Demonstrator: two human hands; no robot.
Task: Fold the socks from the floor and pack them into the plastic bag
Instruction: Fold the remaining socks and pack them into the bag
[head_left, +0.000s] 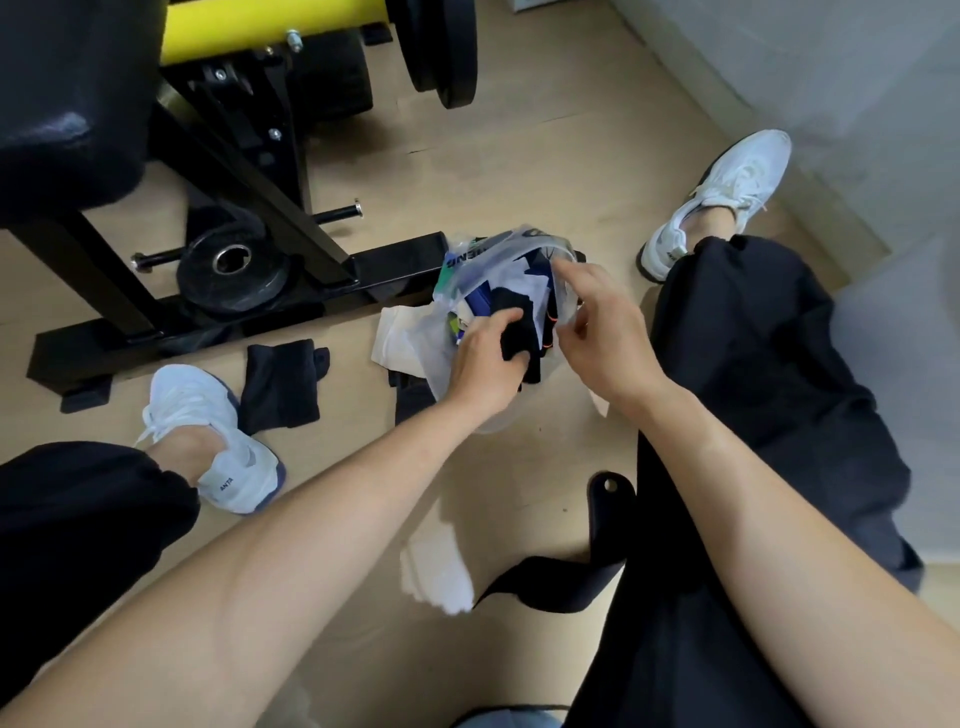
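A clear plastic bag (498, 260) sits open on the floor between my feet, holding several folded socks in black, blue and white. My left hand (480, 364) grips a folded black sock (517, 327) at the bag's mouth. My right hand (597, 325) pinches the bag's rim on the right side and holds it open. A folded black sock (280, 382) lies on the floor by my left shoe. A white sock (397, 338) lies left of the bag, partly under it. Another white sock (439, 577) and a black sock (550, 579) lie nearer to me.
A black and yellow weight bench frame (249, 156) with weight plates (234, 265) stands at the upper left. My white shoes (218, 441) flank the bag on the wooden floor (519, 156). A grey wall (831, 78) runs along the right.
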